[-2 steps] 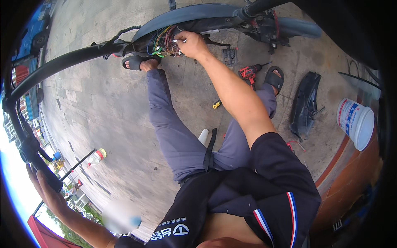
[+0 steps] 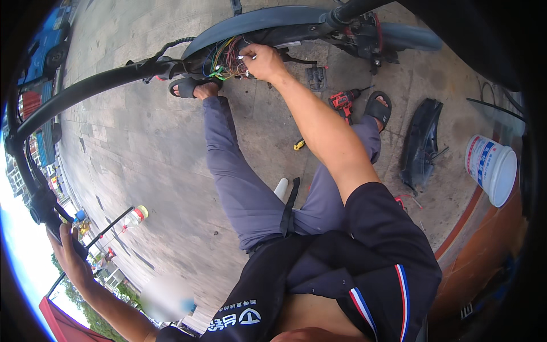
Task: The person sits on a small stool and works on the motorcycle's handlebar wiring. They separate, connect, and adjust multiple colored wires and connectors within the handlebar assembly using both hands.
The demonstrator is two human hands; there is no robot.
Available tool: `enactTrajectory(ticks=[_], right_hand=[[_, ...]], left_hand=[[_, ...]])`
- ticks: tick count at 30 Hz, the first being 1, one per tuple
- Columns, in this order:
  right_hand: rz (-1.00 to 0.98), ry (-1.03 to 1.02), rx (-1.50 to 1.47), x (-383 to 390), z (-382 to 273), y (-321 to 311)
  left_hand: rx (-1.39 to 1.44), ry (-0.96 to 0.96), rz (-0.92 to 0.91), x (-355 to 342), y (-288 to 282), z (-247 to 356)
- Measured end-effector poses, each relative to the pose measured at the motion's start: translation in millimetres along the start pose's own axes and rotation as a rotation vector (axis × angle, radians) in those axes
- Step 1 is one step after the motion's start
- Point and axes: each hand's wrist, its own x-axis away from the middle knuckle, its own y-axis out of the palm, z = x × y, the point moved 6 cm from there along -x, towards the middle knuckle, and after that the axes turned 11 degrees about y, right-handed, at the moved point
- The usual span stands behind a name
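Head view. The person's right hand (image 2: pixel 263 62) works at the exposed wiring bundle (image 2: pixel 228 51) in the frame bay (image 2: pixel 196 61) of an electric bike, whose black main tube (image 2: pixel 91 94) curves away to the left. Thumb and fingertips form a narrow pinch on a small white piece, apparently a connector (image 2: pixel 243 57); its far side is hidden. A green connector (image 2: pixel 216 74) lies among the wires, left of the hand. The left hand (image 2: pixel 73 256) curls around the handlebar grip (image 2: pixel 81 250).

Likely hazards: pulling by a wire instead of its housing could strain a terminal; similar colours packed together could lead to a wrong pairing; a loosened left hand might let the handlebar swing and tug the bundle. The cordless drill (image 2: pixel 342 101), near the right sandal (image 2: pixel 377 111), could be knocked by that foot.

Containers: the bay holds the multicoloured wires, some spilling over its edge. The white bucket (image 2: pixel 482 162) at far right shows a pale round face; whether this is a lid, base or mouth cannot be told, nor any contents. The clear bottle (image 2: pixel 137 216) at left has a coloured band; its contents are likewise indistinct.
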Motion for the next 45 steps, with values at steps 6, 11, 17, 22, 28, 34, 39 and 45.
enactTrajectory(ticks=[6,11,17,22,28,34,39,45], right_hand=[[0.018,-0.048,-0.007,-3,0,7],[0.021,-0.063,-0.026,-2,1,9],[0.043,-0.078,-0.04,-2,1,10],[0.048,-0.085,-0.033,-3,2,10],[-0.019,-0.032,-0.052,-10,7,11],[-0.04,-0.029,-0.15,-10,5,4],[0.017,0.045,0.013,1,2,-26],[-0.03,0.059,0.316,20,10,-31]], left_hand=[[-0.007,-0.17,-0.196,-17,-13,-29],[0.03,-0.035,-0.21,-19,4,-12],[-0.243,0.065,-0.07,-13,8,14],[-0.126,0.045,-0.14,-15,14,6],[0.161,0.045,0.086,-7,3,7],[0.617,-0.065,0.575,50,16,-58],[0.754,-0.504,0.31,106,144,-177],[0.983,-0.542,-0.312,119,352,-147]])
